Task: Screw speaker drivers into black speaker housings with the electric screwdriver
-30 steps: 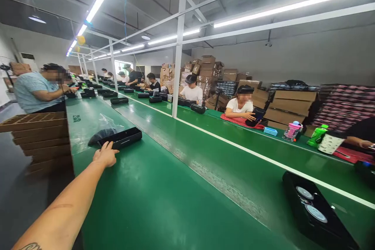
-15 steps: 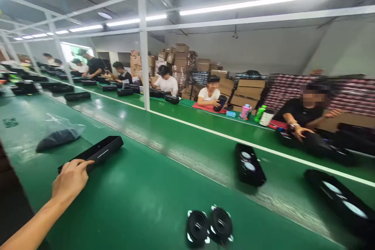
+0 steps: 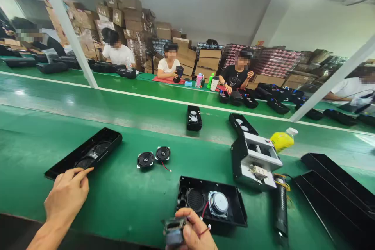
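Observation:
My left hand [image 3: 66, 193] grips the near edge of a black speaker housing [image 3: 63, 160], its fingers closed on the rim. The housing lies with its inside facing up, showing two round grilles. My right hand [image 3: 197, 232], low in the middle, pinches a speaker driver [image 3: 174, 232], somewhat blurred. Just behind it lies a second open housing [image 3: 234, 207]. One driver [image 3: 219, 203] sits in that housing with its silver back up, beside a bare round grille [image 3: 195, 199]. Between the two housings, a pair of loose drivers [image 3: 145, 159] rests cone-up, one trailing a red wire [image 3: 166, 167].
A grey-and-black machine [image 3: 256, 160] stands right of centre, with a yellow bottle [image 3: 283, 140] behind it. A black electric screwdriver [image 3: 281, 207] and long black panels [image 3: 336, 195] are at right. Another housing [image 3: 194, 118] lies on the belt [image 3: 140, 121]. Co-workers [image 3: 234, 76] sit opposite.
The view has swung right and down. My right hand with the driver has come into view, along with the second housing and the machine. The left-hand housing now shows its inside.

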Action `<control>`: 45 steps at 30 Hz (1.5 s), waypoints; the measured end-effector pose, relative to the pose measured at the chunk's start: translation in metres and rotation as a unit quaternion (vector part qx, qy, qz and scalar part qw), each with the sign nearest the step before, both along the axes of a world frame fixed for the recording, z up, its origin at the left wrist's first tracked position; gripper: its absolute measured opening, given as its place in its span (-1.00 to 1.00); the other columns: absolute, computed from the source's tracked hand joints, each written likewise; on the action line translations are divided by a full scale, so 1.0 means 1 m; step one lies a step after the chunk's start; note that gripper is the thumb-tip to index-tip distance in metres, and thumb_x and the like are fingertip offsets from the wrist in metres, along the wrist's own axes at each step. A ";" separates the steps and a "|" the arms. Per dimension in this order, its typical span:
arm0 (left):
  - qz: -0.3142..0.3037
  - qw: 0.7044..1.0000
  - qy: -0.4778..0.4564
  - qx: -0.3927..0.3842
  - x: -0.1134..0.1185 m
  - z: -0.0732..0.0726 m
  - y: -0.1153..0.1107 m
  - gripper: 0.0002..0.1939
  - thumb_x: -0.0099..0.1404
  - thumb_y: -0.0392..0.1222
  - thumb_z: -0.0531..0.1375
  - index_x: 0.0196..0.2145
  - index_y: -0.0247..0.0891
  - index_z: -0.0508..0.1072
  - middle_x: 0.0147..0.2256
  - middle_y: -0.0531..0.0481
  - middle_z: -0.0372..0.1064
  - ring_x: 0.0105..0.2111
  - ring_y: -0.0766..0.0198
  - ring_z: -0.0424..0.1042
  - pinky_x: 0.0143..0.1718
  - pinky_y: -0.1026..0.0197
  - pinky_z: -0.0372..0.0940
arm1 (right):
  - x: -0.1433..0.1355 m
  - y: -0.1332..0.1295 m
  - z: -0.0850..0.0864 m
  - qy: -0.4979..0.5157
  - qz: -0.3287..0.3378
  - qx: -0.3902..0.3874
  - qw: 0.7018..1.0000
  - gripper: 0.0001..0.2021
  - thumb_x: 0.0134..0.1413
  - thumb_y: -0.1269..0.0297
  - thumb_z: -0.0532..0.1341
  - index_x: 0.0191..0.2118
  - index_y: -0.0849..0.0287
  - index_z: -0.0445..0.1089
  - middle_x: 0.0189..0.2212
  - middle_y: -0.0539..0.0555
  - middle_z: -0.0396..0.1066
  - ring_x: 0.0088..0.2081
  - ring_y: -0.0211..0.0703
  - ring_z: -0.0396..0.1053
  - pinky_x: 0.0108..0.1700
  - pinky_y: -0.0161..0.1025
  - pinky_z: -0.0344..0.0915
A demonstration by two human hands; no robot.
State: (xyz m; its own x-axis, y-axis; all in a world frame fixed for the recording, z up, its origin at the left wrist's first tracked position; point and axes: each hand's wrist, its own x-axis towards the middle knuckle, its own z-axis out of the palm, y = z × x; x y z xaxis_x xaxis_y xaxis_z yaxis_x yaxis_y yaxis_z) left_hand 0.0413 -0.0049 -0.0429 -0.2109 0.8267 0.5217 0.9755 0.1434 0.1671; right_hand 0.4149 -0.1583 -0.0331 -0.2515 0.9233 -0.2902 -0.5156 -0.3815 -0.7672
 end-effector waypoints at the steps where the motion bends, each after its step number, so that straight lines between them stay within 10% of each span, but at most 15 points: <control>1: -0.006 1.000 0.005 -0.013 0.006 0.008 -0.003 -0.46 0.53 -0.03 -0.13 -0.10 -0.21 0.64 0.02 -0.24 0.49 0.02 -0.16 0.46 -0.12 -0.18 0.55 | 0.007 -0.005 0.002 0.001 -0.004 -0.008 1.000 -0.19 -0.17 -0.39 0.46 -0.03 0.17 0.29 -0.33 0.09 0.59 -0.39 -0.21 0.56 -0.31 -0.29 0.36; 5: -0.074 0.997 0.017 -0.001 0.058 0.048 -0.045 -0.43 0.54 0.10 -0.09 0.15 -0.30 0.50 0.41 -0.34 0.08 0.43 -0.33 0.06 0.34 -0.40 0.25 | 0.032 -0.024 0.014 -0.019 -0.030 -0.030 0.999 -0.23 -0.01 -0.42 0.35 -0.07 0.27 0.33 -0.29 0.26 0.64 -0.34 -0.13 0.62 -0.30 -0.28 0.43; 7: -0.242 0.968 -0.062 0.025 0.106 0.064 -0.083 -0.50 0.50 0.06 0.05 0.30 -0.10 0.36 0.41 -0.15 0.16 0.40 -0.09 0.21 0.47 -0.22 0.13 | 0.041 -0.030 0.018 -0.031 -0.042 -0.034 0.998 -0.26 0.05 -0.43 0.31 -0.08 0.28 0.33 -0.31 0.27 0.64 -0.37 -0.14 0.62 -0.30 -0.29 0.43; 11: -0.507 0.861 0.036 0.025 0.207 0.070 -0.150 -0.28 0.44 -0.02 0.19 0.47 -0.07 0.12 0.33 -0.09 0.36 0.26 0.01 0.42 0.14 0.09 0.52 | 0.047 -0.039 0.016 -0.042 -0.045 -0.037 0.997 -0.26 0.04 -0.49 0.24 -0.15 0.22 0.27 -0.48 0.15 0.57 -0.52 -0.21 0.51 -0.40 -0.32 0.35; 14: -0.563 0.815 0.125 0.049 0.243 0.065 -0.163 -0.23 0.50 0.02 0.12 0.51 -0.30 -0.01 0.19 -0.13 0.52 0.14 -0.06 0.54 -0.04 0.09 0.60 | 0.048 -0.045 0.012 -0.048 -0.028 -0.038 0.998 -0.22 -0.02 -0.55 0.22 -0.14 0.19 0.25 -0.66 -0.03 0.40 -0.65 -0.30 0.31 -0.51 -0.37 0.21; 21: -0.573 0.814 0.081 -0.046 0.228 0.084 -0.154 -0.27 0.47 -0.31 0.04 0.52 -0.16 -0.04 0.18 -0.06 0.54 0.11 0.05 0.58 0.06 0.17 0.56 | 0.049 -0.052 0.012 -0.042 0.104 -0.043 0.993 -0.06 0.07 -0.53 0.16 0.17 0.33 0.22 -0.62 -0.14 0.25 -0.65 -0.41 0.10 -0.58 -0.39 -0.02; 27: -0.418 0.874 -0.175 -0.175 0.191 0.088 -0.149 -0.48 0.38 -0.03 0.27 0.26 0.13 0.36 0.12 0.06 0.57 -0.02 0.15 0.66 0.00 0.29 0.56 | 0.097 -0.039 0.048 -0.173 0.183 0.113 0.961 -0.31 0.21 -0.20 0.32 0.30 0.10 0.32 -0.39 0.01 0.58 -0.44 -0.29 0.40 -0.34 -0.31 0.25; 29: -0.362 0.856 -0.289 -0.228 0.180 0.083 -0.142 -0.50 0.38 0.03 0.27 0.25 0.11 0.38 0.14 0.02 0.55 -0.03 0.11 0.66 -0.02 0.28 0.57 | 0.119 -0.030 0.062 -0.327 0.118 0.200 0.916 -0.51 0.37 -0.11 0.18 0.23 0.06 0.39 -0.45 -0.03 0.57 -0.46 -0.28 0.41 -0.33 -0.30 0.32; 32: -0.306 0.797 -0.441 -0.276 0.173 0.079 -0.128 -0.44 0.33 0.16 0.32 0.23 0.04 0.42 0.23 -0.05 0.49 0.10 0.00 0.60 0.05 0.16 0.56 | 0.137 -0.007 0.071 -0.589 0.050 0.332 0.736 -0.65 0.50 0.12 0.03 0.16 0.06 0.45 -0.29 0.05 0.59 -0.29 -0.22 0.48 -0.18 -0.24 0.37; 37: -0.287 0.771 -0.491 -0.286 0.189 0.089 -0.099 -0.30 0.16 0.25 0.44 0.16 -0.09 0.46 0.17 -0.17 0.53 0.13 -0.04 0.57 0.14 0.06 0.53 | 0.121 0.047 0.064 -0.687 0.156 0.412 0.578 -0.76 0.34 0.38 0.18 0.00 0.11 0.56 -0.23 0.14 0.52 -0.21 -0.11 0.38 -0.36 -0.22 0.04; 41: -0.340 0.759 -0.461 -0.310 0.206 0.099 -0.074 -0.38 0.17 0.12 0.44 0.11 -0.16 0.47 0.10 -0.19 0.56 0.10 -0.02 0.59 0.15 0.00 0.54 | 0.119 0.068 0.060 -0.700 0.188 0.432 0.536 -0.88 0.28 0.38 0.28 -0.29 0.15 0.56 -0.33 0.08 0.51 -0.31 -0.19 0.33 -0.39 -0.22 -0.05; 45: -0.419 0.754 -0.374 -0.341 0.229 0.105 -0.058 -0.55 0.26 -0.07 0.35 0.11 -0.11 0.51 0.11 -0.03 0.54 0.03 0.12 0.60 0.16 0.03 0.54 | 0.141 0.054 0.051 -0.694 0.118 0.426 0.568 -0.83 0.40 0.28 0.19 -0.21 0.13 0.53 -0.35 0.03 0.54 -0.31 -0.18 0.39 -0.31 -0.21 0.14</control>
State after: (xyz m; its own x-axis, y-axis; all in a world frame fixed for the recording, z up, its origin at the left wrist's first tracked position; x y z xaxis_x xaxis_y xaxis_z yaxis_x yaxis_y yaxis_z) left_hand 0.2702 -0.0629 0.0618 0.5114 0.8545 -0.0909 0.4408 -0.1700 0.8813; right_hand 0.5564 -0.1040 0.0182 -0.4731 0.8651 0.1670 0.8004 0.5012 -0.3289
